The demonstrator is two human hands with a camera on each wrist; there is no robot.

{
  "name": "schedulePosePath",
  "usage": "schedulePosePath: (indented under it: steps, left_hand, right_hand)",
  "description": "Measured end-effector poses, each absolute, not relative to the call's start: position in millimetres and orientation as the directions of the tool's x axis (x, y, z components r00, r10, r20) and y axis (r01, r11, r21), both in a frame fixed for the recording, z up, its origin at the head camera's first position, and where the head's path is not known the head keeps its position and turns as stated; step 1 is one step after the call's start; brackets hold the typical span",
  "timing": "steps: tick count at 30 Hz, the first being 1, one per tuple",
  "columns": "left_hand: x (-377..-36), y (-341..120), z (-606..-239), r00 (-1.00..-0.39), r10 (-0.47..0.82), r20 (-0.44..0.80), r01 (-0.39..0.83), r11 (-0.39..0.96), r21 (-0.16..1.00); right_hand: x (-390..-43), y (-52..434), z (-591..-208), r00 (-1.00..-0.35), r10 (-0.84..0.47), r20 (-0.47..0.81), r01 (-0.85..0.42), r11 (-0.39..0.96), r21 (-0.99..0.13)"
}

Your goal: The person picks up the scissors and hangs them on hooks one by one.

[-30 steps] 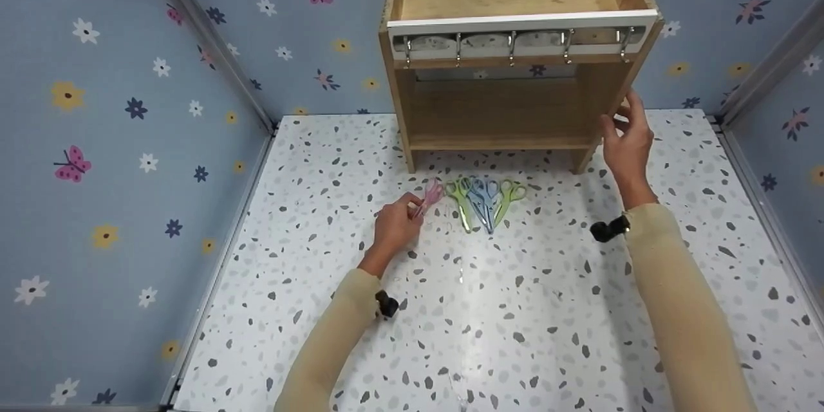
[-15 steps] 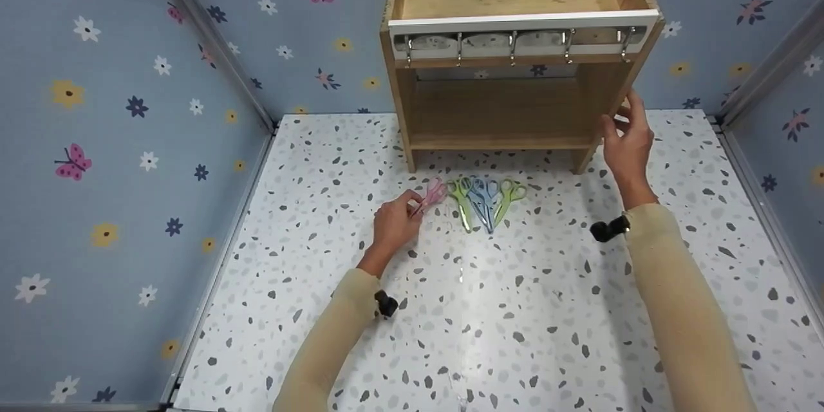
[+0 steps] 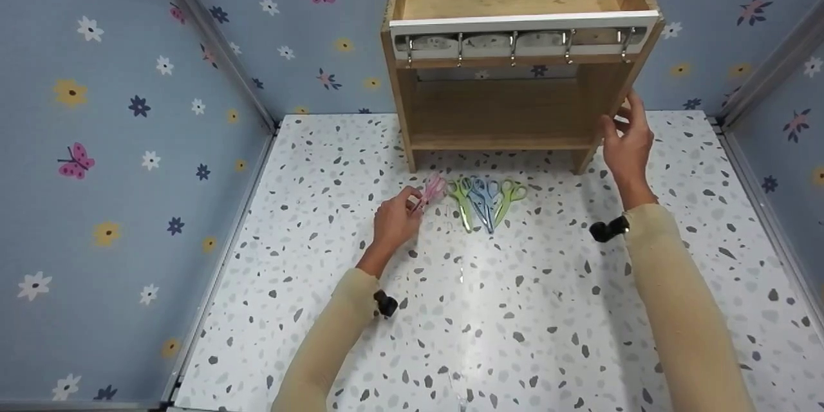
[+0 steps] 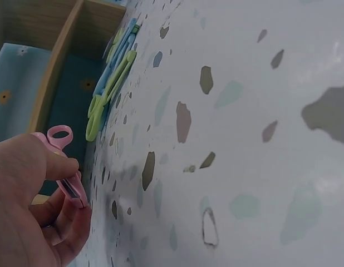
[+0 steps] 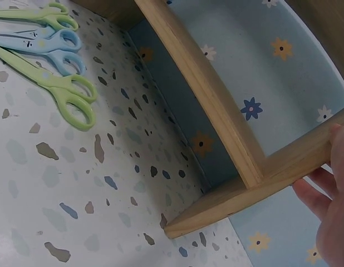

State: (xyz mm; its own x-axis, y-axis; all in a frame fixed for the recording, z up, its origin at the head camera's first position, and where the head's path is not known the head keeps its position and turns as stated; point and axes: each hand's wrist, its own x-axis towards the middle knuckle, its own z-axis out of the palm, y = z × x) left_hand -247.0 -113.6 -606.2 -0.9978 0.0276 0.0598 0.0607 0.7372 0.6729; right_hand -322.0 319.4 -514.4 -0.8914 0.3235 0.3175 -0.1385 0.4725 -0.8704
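Note:
My left hand (image 3: 396, 222) pinches a pair of pink scissors (image 4: 72, 186) by the blade end, its handle loops pointing away toward the shelf. Right beside them lie a pair of green scissors (image 3: 461, 203), a pair of blue scissors (image 3: 484, 201) and a second green pair (image 3: 510, 196), handles toward the shelf and blades toward me. My right hand (image 3: 627, 145) grips the right side panel of a wooden shelf (image 3: 496, 143), thumb at the front edge and fingers on the outer face, as the right wrist view also shows.
Several metal hooks (image 3: 512, 48) line the white rail across the shelf's upper front. The shelf stands at the back of a speckled white table (image 3: 515, 309), against a flowered blue wall (image 3: 341, 32). More patterned panels rise at left and right.
The pink scissors have turned slightly in my left hand, which has shifted a little away from me. My right hand stays on the shelf; the other scissors lie still.

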Motion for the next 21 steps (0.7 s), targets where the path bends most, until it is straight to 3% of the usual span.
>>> schedulePosePath:
  steps: [21]
  left_hand:
    - [-246, -112, -590, -0.994, -0.001, 0.111, 0.078, 0.708, 0.702]
  right_hand:
    - [-325, 317, -513, -0.885, 0.343, 0.313, -0.119, 0.485, -0.867]
